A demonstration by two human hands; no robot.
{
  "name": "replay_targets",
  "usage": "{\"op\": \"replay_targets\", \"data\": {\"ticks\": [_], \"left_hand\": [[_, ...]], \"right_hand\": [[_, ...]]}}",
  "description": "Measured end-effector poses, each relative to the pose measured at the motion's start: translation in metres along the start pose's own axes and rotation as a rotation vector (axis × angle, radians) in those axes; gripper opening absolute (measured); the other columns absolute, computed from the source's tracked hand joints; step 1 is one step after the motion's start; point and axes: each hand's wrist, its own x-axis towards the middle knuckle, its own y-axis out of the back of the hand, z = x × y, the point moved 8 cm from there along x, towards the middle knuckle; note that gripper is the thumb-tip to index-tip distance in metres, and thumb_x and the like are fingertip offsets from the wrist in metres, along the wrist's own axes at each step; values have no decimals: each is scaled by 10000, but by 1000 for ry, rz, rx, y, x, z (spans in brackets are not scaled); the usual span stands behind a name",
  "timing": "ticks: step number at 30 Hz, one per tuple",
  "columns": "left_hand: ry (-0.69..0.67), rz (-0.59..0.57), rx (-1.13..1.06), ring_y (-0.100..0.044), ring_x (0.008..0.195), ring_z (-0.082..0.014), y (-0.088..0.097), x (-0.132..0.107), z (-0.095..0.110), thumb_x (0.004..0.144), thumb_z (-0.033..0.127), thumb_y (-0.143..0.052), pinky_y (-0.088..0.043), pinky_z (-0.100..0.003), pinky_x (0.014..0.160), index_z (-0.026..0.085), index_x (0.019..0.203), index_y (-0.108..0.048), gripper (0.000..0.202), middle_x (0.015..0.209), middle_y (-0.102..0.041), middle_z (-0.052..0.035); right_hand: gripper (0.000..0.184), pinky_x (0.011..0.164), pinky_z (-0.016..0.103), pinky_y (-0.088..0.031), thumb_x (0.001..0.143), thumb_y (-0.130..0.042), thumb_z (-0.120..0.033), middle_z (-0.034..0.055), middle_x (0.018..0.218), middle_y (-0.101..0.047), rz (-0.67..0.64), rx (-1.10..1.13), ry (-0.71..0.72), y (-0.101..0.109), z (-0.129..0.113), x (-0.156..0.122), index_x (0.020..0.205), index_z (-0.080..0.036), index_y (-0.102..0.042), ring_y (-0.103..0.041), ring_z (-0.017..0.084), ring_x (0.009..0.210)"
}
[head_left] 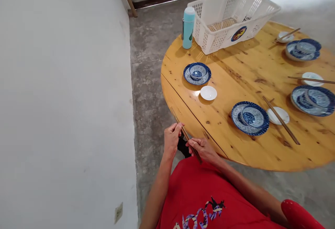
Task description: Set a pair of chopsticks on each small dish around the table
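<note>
Brown wooden chopsticks (185,133) lie across both my hands, just off the near left edge of the wooden table. My left hand (173,136) pinches them near the upper part, while my right hand (201,148) grips them lower down, over the red shirt. Closest to my hands on the table are a small white dish (208,93) and a blue-patterned plate (186,76) with a glass bowl (198,72) on it. To the right sits another blue-patterned plate (237,122) with a glass bowl on it. Beside it, chopsticks (284,122) rest across a white dish (272,118).
A white plastic basket (222,42) stands at the table's back, with a light blue bottle (188,28) beside it. More place settings with chopsticks (291,34) line the right side. A white wall (65,100) rises on the left beyond a strip of concrete floor (146,100).
</note>
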Motion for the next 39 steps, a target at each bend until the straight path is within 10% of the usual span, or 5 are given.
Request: {"op": "replay_targets", "data": {"ticks": [9,16,26,39], "left_hand": [[39,-92,103,-401,588,-94,-2,99,32,818,428,-614,-323,-221,563,148,794,-732,305,640,-517,26],[23,-144,210,-414,585,-99,-22,131,39,819,433,-598,-333,-220,573,152,752,-719,314,581,-457,41],[50,-395,233,-425,586,-102,-77,156,40,841,451,-581,-346,-223,576,139,815,-725,345,590,-477,36],[11,-732,298,-443,569,-99,-110,206,51,872,450,-536,-355,-224,556,139,809,-691,353,637,-532,19]], "right_hand": [[338,613,264,-413,955,-433,-453,55,796,-688,344,-560,144,16,-52,69,895,-180,-624,-620,164,665],[316,610,264,-343,988,-450,-403,77,916,-680,531,-1071,72,29,-83,89,955,-185,-676,-636,185,821],[341,558,278,-297,1007,-401,-398,68,982,-660,648,-1051,-254,57,-83,90,1060,-199,-673,-644,173,795],[298,661,256,-368,988,-455,-336,67,854,-664,930,-877,-304,76,-94,112,905,-163,-683,-616,164,764]]}}
